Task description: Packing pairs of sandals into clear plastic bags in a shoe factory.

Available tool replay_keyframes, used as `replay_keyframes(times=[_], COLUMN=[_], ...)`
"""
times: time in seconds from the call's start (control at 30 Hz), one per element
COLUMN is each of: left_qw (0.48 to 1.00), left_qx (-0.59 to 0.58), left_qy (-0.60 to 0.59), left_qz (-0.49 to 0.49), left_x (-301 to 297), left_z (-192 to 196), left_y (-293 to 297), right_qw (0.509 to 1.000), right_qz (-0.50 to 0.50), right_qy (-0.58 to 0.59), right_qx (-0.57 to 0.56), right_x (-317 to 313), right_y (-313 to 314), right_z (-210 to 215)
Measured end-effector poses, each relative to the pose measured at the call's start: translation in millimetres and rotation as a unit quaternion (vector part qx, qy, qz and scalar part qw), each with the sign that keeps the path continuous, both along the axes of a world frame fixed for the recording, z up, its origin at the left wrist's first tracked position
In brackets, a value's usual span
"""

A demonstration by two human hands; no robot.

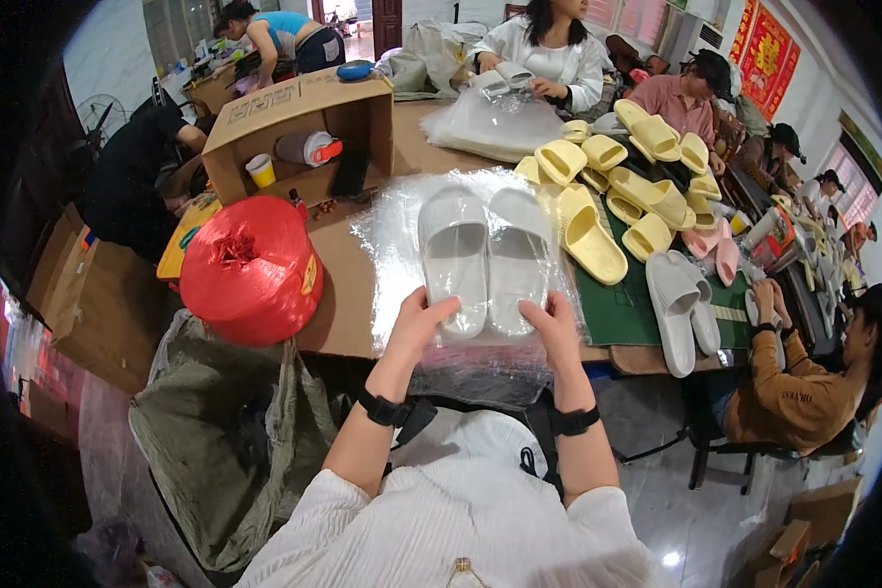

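A pair of light grey slide slippers lies side by side in front of me, toes pointing away: a left slipper and a right slipper. My left hand grips the heel of the left one, thumb on top. The heel of the right one is pinched by my right hand in the same way. Under and around them spread shiny clear plastic bags, some hanging over the table edge. Whether the toes are inside a bag, I cannot tell for the glare.
A big red roll of plastic twine stands left, before a cardboard box holding a cup and a bottle. Yellow slippers pile up at right, near another grey pair. A sack lies below left. Several people work around.
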State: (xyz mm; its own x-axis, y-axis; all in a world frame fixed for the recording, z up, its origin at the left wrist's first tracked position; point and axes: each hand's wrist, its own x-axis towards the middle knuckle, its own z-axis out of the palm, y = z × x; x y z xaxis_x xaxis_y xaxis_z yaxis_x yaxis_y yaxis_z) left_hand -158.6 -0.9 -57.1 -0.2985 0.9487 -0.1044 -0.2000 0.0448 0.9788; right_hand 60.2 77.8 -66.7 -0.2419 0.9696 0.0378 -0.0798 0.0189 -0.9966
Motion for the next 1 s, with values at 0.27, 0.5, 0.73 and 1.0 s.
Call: replay_keyframes(times=[0.27,0.5,0.73,1.0], left_qw=[0.929,0.956,0.984,0.757], left_qx=[0.065,0.102,0.094,0.202], left_qy=[-0.353,-0.241,-0.143,0.200], left_qz=[-0.094,-0.135,0.051,0.588], left_x=[26.3,40.9,5.4,-193.3], left_z=[23.6,18.5,67.7,37.3], left_y=[-33.9,-64.3,-112.4,-204.0], right_qw=[0.986,0.987,0.971,0.932], right_qz=[-0.070,-0.024,0.100,-0.064], right_qy=[0.030,0.015,-0.004,-0.262], right_qx=[0.151,0.155,0.219,0.243], right_x=[-11.0,-28.1,2.7,40.7], right_y=[-35.1,-62.8,-62.9,-28.8], right_z=[18.4,18.1,19.1,-24.5])
